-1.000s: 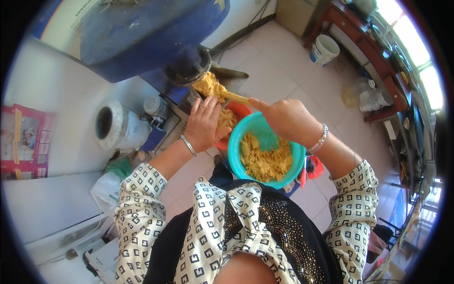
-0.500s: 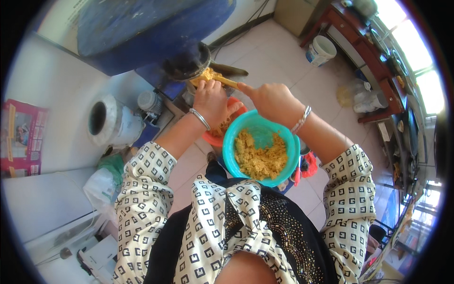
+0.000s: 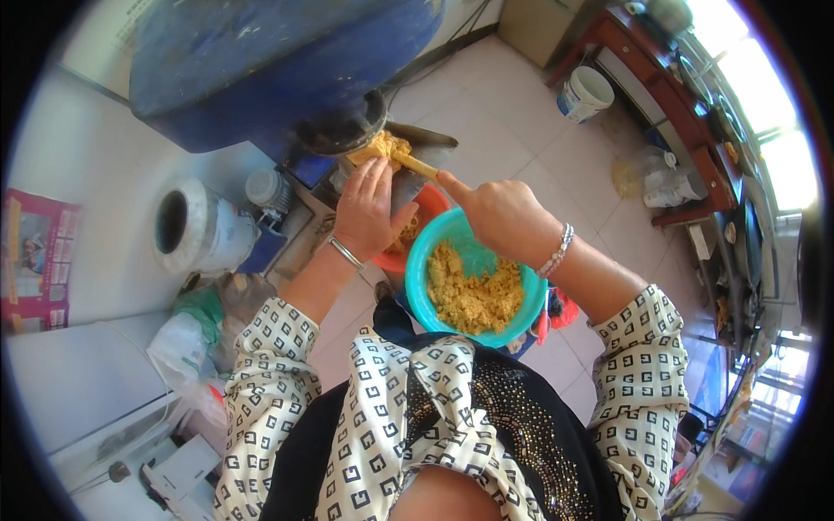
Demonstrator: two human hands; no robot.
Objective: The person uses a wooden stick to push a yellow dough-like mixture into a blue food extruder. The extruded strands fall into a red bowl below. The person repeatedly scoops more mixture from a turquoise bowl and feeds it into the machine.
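My right hand is closed around a wooden stick, its index finger and thumb along the handle. The stick's far end meets a clump of yellow dough below the dark round mouth of a blue machine. Beside that dough, my left hand has its fingers stretched out and its thumb apart, fingertips at the clump. Under my hands sits an orange basin with yellow strands in it, partly hidden. Nearer to me, a turquoise basin holds crumbly yellow dough.
The blue machine fills the far left. A white cylinder-shaped vessel and a grey motor stand left, by plastic bags. A white bucket stands on the tiled floor near a dark red table with pans.
My left hand has gone from bent fingers on the dough to outstretched fingers, shifting slightly left and nearer. The right hand keeps its hold on the stick, which has moved slightly.
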